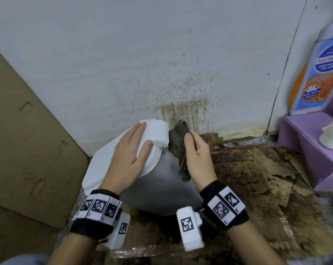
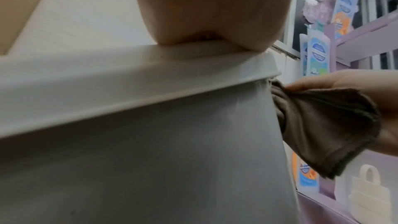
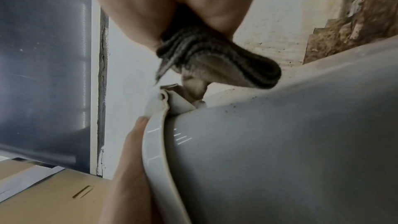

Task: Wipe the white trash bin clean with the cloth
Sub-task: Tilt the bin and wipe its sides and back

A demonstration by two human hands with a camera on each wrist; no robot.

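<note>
Head view: my left hand lies flat, fingers straight, steadying the light, slick white trash bin; my right hand pinches the soft brown cloth against its side.

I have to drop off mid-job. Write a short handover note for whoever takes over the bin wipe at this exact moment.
Left hand: flat, fingers straight, on the lid of the white trash bin, steadying it.
Right hand: grips the bunched dark cloth, pressed to the bin's right side just under the lid hinge.
Bin stands by the stained wall.
Done: cannot tell how much is already wiped.
Left: dark specks show near the hinge; carry on over the side wall, rim and lid.
</note>
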